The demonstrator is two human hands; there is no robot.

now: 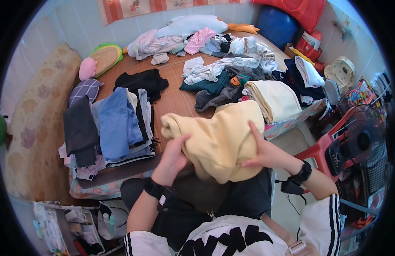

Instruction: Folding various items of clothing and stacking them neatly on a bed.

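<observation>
I hold a bunched pale yellow fleece garment (pixel 214 136) above my lap at the near edge of the bed. My left hand (pixel 175 155) is closed on its left side, and my right hand (pixel 258 151) grips its right side, thumb and fingers against the cloth. To the left lie stacked clothes with light blue jeans (pixel 114 121) and dark grey trousers (pixel 80 132). A black garment (pixel 137 83) lies behind them. A folded cream item (pixel 274 100) sits to the right, beside a heap of dark and white clothes (pixel 216 89).
The bed mat (pixel 180 106) shows between the piles. A long floral cushion (pixel 39 119) lines the left wall. At the back are more loose clothes (pixel 199 40) and a blue exercise ball (pixel 276 27). A red plastic chair (pixel 323 153) and a fan (pixel 362 132) stand at the right.
</observation>
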